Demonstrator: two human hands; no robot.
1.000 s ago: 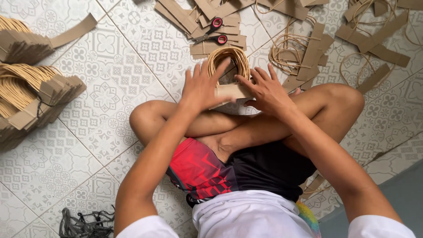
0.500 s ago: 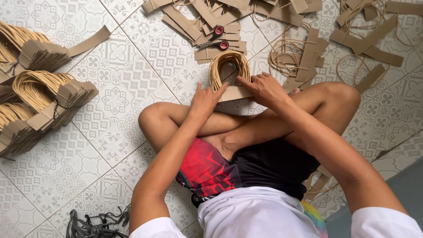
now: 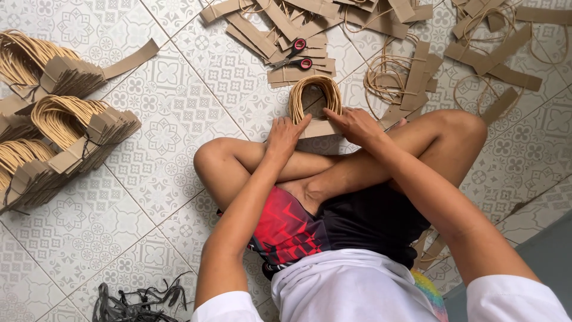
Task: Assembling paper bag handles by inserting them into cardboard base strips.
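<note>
I sit cross-legged on a patterned tile floor. My left hand [image 3: 284, 136] and my right hand [image 3: 356, 124] hold a small stack of brown cardboard strips with tan cord loop handles [image 3: 315, 98] standing up from it, just past my shins. The left hand grips the stack's left end, the right hand presses its right end. Red-handled scissors [image 3: 295, 55] lie on loose cardboard strips [image 3: 262, 27] a little beyond the stack.
Bundled stacks of finished handles [image 3: 65, 134] lie at the left. Loose strips and coils of tan cord [image 3: 387, 74] are scattered at the top right. A heap of black ties [image 3: 134, 298] lies at the bottom left. A grey mat edge [image 3: 545, 262] is at the right.
The view has shifted, so the bundles at the left show more. My hands have settled lower on the ends of the stack, which stays in front of my shins.
</note>
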